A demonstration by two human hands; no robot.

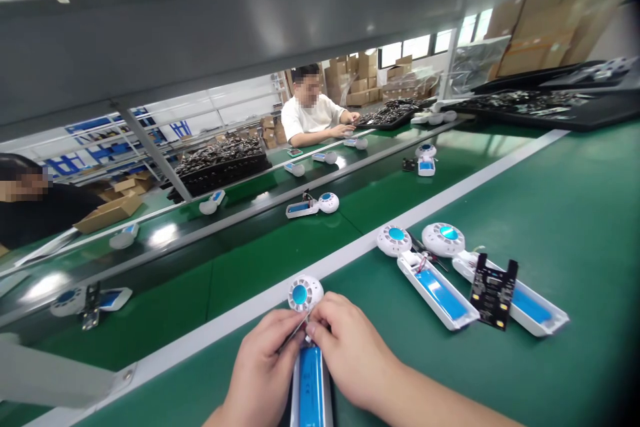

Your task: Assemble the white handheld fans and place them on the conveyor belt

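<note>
A white handheld fan (305,293) with a round head and a blue centre lies in front of me, its handle towards me. The handle housing stands open, showing a blue battery (311,387). My left hand (265,360) is closed on a thin dark circuit board (294,332), seen nearly edge-on above the top of the handle. Right beside it, my right hand (350,347) pinches at the same spot, where small wires and a white connector partly show. Its fingertips hide what they hold.
To the right lie two more open fans (440,293) (537,310), one with a black circuit board (495,293) across it. Beyond a pale rail (350,253), a green conveyor (260,253) carries several fans. A co-worker (315,110) sits opposite; another person is far left. A shelf hangs overhead.
</note>
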